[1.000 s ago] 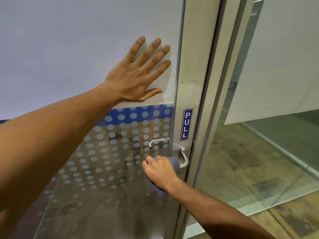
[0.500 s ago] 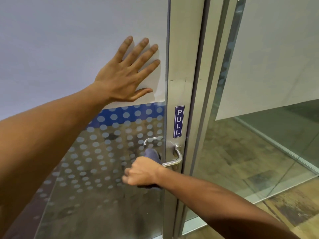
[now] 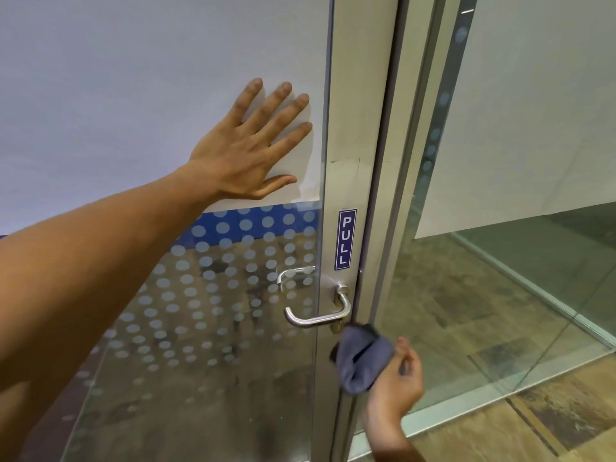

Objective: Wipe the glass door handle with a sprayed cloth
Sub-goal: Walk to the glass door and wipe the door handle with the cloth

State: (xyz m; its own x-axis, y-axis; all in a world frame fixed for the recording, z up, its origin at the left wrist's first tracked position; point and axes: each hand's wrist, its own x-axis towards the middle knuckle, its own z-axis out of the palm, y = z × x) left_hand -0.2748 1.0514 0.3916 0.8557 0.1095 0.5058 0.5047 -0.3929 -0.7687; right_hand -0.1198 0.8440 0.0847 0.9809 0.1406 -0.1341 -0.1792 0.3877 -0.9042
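Your left hand (image 3: 248, 151) is lying flat on the frosted upper part of the glass door (image 3: 150, 78), fingers spread wide and holding nothing, just pressing on the panel above the blue dotted band (image 3: 253, 221). Your right hand (image 3: 396, 378) is sitting lower down, curled loosely around a bunched grey cloth (image 3: 361, 358), fingers half closed on it. The cloth isn't touching the handle (image 3: 316, 316); it's hanging just below and to the right of it, in front of the metal door frame (image 3: 360, 128). The handle itself is a silver lever sticking out from the frame under the PULL sticker (image 3: 346, 239), well below your left hand and just up-left of your right.
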